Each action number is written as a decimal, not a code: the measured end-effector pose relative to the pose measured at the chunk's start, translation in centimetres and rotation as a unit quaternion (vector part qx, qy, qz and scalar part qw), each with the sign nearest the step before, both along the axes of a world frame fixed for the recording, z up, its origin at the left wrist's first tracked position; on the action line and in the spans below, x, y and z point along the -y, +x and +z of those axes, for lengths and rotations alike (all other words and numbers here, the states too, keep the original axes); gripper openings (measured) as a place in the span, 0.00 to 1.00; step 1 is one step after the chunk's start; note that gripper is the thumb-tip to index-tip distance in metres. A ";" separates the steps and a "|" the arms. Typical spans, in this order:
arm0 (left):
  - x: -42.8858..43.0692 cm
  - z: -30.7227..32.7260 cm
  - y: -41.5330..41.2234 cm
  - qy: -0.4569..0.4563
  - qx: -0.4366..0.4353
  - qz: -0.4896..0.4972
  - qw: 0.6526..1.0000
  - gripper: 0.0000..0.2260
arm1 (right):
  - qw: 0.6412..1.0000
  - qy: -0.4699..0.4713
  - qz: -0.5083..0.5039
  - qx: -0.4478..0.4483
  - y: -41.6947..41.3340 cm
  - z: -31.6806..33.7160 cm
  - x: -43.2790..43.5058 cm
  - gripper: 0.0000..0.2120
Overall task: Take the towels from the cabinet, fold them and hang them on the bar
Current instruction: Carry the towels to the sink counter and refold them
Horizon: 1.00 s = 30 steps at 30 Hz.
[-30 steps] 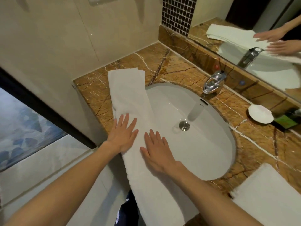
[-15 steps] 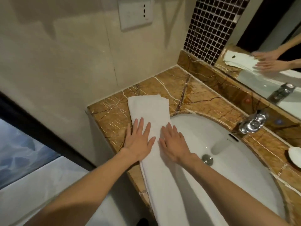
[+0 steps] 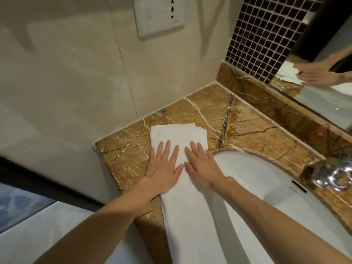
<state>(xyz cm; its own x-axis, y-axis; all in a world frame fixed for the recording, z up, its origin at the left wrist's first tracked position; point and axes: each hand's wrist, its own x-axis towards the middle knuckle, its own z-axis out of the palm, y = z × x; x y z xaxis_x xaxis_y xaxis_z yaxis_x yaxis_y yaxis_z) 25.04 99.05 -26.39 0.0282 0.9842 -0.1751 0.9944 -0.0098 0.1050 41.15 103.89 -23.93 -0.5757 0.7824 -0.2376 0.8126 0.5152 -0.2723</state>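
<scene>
Counter (image 3: pixel 247 138): brown marble, set in wall corner. Basin (image 3: pixel 266 187) sunk in its R part; tap (image 3: pixel 335 178) at far R. Towel (image 3: pixel 190 216): white, folded lengthwise into a long strip, laid over counter's L part & basin's L rim. Near end is cut off by frame bottom. Far end's layers are seen slightly uneven. L hand (image 3: pixel 163 168) & R hand (image 3: pixel 202 168): both laid flat on towel's far part, side by side, fingers straight, nothing gripped.

Step judged: folding, strip pressed smooth. Bar not in view.

Next, prob.: far corners to be pinched & end brought over crosswise. Edges should be matched first.
</scene>
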 end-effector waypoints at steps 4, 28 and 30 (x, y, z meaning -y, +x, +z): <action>-1.9 1.0 -0.5 0.001 0.049 0.047 0.998 0.29 | 0.966 0.053 -0.209 -0.144 -0.2 0.7 -3.5 0.21; -7.8 3.1 -5.1 0.123 -0.042 0.133 0.983 0.25 | 0.968 0.101 -0.141 -0.181 -4.6 -0.5 -6.3 0.14; -6.1 2.3 -3.5 0.121 -0.026 0.068 0.990 0.29 | 0.981 0.137 -0.084 -0.108 -4.1 -0.8 -4.8 0.24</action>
<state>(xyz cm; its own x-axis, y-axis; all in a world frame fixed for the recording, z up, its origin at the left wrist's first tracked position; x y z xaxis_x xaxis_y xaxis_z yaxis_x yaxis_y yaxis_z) 21.50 105.11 -24.09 -0.1098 0.9916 0.0689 0.9923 0.1054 0.0653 37.05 108.64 -24.74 -0.4478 0.8876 0.1078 0.8306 0.4575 -0.3174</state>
